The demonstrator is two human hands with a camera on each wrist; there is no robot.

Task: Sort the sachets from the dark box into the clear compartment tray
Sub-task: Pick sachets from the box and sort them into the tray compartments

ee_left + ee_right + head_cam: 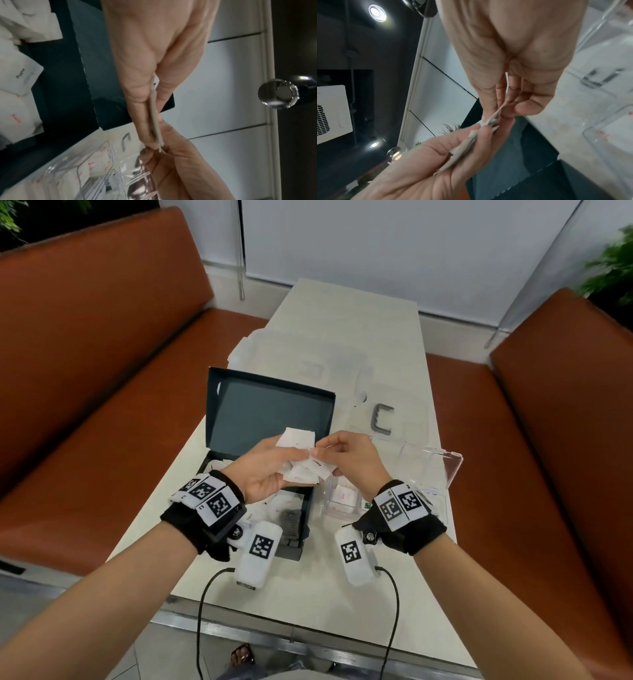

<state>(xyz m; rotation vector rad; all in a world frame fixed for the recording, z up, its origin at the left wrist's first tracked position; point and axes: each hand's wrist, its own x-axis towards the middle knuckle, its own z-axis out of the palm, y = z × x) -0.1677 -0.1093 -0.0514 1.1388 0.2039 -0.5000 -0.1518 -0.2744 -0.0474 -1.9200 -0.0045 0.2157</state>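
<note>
sachets [301, 455] fanned above the dark box [260, 419], left hand [263, 470] clutching the bunch, right hand [349, 460] pinching one; likely spill if extras drag along.

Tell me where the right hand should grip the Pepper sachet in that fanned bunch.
Pinch the Pepper sachet by its free right edge, coming from the right. The left hand clamps the bunch's left side, so probably only that edge is free.
</note>
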